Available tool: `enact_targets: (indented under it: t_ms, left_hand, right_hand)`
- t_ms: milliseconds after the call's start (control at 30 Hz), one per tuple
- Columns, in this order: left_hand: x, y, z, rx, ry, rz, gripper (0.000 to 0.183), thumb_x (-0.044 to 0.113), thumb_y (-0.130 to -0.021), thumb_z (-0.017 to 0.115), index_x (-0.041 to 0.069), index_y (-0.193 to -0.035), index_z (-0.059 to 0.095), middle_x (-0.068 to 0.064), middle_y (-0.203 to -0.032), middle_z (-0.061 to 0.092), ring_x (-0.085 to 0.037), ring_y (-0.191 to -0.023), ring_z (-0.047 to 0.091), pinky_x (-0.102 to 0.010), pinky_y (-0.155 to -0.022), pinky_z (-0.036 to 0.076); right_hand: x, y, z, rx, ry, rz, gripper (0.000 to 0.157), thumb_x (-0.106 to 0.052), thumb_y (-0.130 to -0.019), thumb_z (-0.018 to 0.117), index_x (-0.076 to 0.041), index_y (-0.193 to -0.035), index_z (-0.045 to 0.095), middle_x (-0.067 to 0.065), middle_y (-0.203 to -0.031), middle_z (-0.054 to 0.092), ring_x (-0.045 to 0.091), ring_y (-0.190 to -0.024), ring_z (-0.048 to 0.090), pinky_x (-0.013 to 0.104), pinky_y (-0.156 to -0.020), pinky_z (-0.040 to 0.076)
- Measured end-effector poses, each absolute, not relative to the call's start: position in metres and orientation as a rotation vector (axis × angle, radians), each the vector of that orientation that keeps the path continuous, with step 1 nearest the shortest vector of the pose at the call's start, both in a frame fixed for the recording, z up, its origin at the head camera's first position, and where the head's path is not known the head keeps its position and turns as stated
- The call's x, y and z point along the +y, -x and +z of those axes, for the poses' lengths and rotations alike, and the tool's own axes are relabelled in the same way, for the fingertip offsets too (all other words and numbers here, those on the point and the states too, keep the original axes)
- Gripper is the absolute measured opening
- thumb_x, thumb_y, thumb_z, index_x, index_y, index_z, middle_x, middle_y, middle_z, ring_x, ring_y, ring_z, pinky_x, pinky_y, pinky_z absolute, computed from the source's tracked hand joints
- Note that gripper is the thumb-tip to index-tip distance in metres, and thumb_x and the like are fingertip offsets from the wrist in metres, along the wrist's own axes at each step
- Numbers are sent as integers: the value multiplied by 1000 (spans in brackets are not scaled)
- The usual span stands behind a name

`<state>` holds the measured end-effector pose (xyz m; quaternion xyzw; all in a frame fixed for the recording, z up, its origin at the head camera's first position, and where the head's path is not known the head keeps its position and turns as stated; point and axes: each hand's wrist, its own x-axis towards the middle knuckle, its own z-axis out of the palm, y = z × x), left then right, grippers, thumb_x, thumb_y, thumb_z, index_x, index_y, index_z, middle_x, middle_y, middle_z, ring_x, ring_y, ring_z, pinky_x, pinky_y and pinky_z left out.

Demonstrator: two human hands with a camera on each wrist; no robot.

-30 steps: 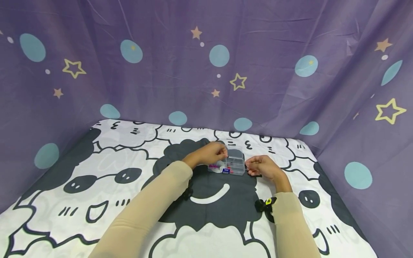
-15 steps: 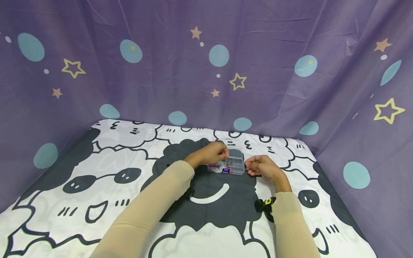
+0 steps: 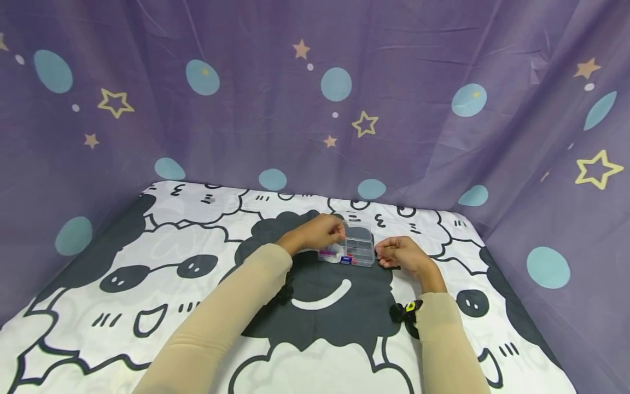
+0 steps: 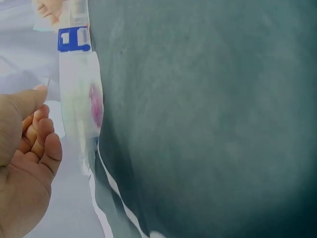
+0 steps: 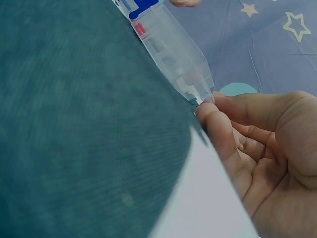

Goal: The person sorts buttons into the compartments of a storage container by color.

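This is a small curtained-off space; which kind of room lies around it cannot be told. Purple curtain (image 3: 275, 126), printed with stars (image 3: 301, 50) and pale blue ovals (image 3: 336, 84), closes in the back and both sides. A cloth (image 3: 315, 377) with cartoon sheep (image 3: 344, 320) covers the flat surface, its playful print looking homelike.
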<state>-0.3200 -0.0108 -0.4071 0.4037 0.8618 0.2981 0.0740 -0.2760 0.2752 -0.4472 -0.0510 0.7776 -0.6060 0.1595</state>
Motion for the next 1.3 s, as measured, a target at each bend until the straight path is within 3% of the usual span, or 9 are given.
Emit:
enact_targets:
  t_ms: [300,1000,1300]
  left_hand:
    - [-32,321,-404,2664,-1239,854,12,11,-101,64,6,-92,69,2,-76,62,-9,-65,53,-28,-69,48]
    - [-117,324,-410,2799,-1064,918,8,10,-97,69,7,-89,69,4,-71,56,-10,-64,49,-31,-67,44]
    - [-161,320,-413,2710,-998,851,10,10,-97,68,6,-89,71,2,-76,63,-11,-67,53,-30,-67,46]
  right_hand:
    - [275,275,-446,2217,158,-1737,26,0,-101,59,19,-118,58,7,-83,66,11,-68,65,25,-65,57]
    - [276,275,-447,2236,168,-1727,21,1,-100,59,17,-114,61,5,-81,65,11,-68,65,24,-65,57]
    - [276,275,-448,2244,178,-1712,23,0,-101,59,18,-116,60,6,-83,66,11,-68,66,24,-65,57]
